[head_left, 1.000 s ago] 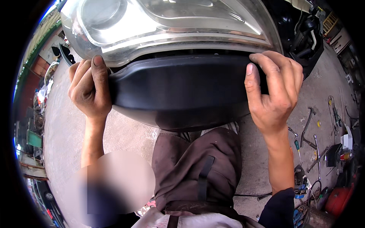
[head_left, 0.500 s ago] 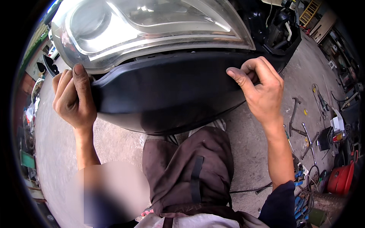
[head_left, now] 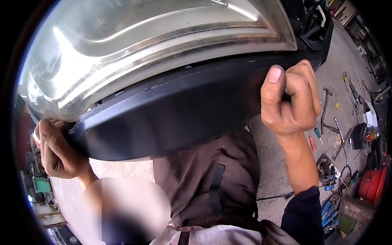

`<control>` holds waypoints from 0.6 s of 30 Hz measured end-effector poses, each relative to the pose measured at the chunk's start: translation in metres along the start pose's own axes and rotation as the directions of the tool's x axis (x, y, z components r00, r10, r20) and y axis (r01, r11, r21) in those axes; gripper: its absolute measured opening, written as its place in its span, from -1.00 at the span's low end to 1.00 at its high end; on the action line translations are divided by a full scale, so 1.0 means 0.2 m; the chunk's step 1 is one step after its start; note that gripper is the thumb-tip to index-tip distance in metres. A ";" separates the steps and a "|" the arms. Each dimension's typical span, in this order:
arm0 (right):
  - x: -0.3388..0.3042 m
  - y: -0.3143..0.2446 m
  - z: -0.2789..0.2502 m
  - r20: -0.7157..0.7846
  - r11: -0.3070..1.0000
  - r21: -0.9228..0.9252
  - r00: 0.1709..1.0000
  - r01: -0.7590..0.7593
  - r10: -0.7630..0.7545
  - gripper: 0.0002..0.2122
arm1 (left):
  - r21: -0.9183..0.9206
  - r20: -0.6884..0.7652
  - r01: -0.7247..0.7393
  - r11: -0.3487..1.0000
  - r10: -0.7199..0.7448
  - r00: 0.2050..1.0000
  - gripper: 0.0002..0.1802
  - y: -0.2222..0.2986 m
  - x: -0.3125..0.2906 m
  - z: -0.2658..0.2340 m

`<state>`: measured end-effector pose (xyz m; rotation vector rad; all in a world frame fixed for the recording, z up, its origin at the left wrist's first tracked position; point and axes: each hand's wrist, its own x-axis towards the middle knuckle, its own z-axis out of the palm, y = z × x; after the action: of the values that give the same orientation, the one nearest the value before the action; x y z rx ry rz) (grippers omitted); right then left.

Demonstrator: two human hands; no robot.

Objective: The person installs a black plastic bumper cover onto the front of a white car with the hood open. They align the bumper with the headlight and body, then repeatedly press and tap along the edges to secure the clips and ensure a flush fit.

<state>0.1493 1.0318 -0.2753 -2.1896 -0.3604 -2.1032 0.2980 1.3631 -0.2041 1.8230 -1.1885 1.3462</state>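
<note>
A black bumper cover [head_left: 171,110] runs across the middle, just under a large clear car headlight [head_left: 155,49] with a dull lens. At its left end my left hand [head_left: 61,149] is closed round the edge, thumb uppermost. My right hand [head_left: 292,100] is curled into a fist with the thumb up, in front of the cover's right part. Nothing shows in that fist. Whether its knuckles touch the cover, I cannot tell. The cover's lower edge hangs over my brown trousers [head_left: 228,171].
On the concrete floor to the right lie a hammer [head_left: 326,108], screwdrivers [head_left: 312,141], a long metal wrench [head_left: 342,143] and a cable. Beyond them are a red container [head_left: 371,183] and blue-handled tools [head_left: 328,212]. Dark engine-bay parts [head_left: 316,28] show at upper right.
The headlight and cover look larger and more tilted, their left side lower. My left hand has gone down and left with the cover's end. My right thumb has lifted and the fingers have curled tighter.
</note>
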 end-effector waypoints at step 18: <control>0.00 -0.69 -0.08 -0.095 0.723 0.639 0.960 0.261 -0.262 -0.81 | 0.101 -0.026 -0.010 0.995 0.013 1.000 -0.62 0.09 0.06 0.05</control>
<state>0.1036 1.1615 -0.2888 -1.7829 -1.2567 -1.6955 0.2864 1.3435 -0.1966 1.8649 -1.1374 1.4560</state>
